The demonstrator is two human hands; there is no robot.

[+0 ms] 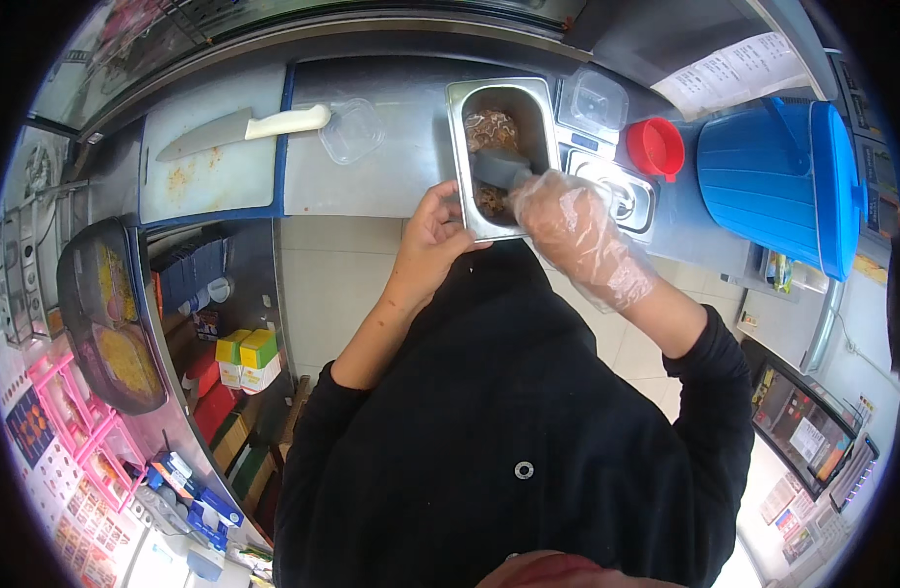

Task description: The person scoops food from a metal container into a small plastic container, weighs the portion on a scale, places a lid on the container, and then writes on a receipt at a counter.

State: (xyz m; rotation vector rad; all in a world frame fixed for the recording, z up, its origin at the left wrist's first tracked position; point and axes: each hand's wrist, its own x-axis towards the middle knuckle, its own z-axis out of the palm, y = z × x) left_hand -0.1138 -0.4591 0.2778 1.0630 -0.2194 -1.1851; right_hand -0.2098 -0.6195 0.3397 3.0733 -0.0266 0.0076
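A deep steel food pan [457, 140] stands at the near edge of the counter, holding a brown food with pale streaks [492, 131]. My left hand [437, 234] grips the pan's near left corner, fingers on its side and thumb at the rim. In a clear plastic glove, my right hand [560, 213] is closed around the handle of a grey utensil [500, 167], a scoop or spatula, whose blade is down inside the pan over the food. The handle is mostly hidden by the glove.
Left lie a clear plastic tub [353, 132] and a knife [215, 134] on a white cutting board [237, 191]. Right of the pan are a steel lid [641, 197], a scale [590, 145] bearing a clear container [595, 99], a red cup [656, 147] and a blue lidded bucket [773, 184].
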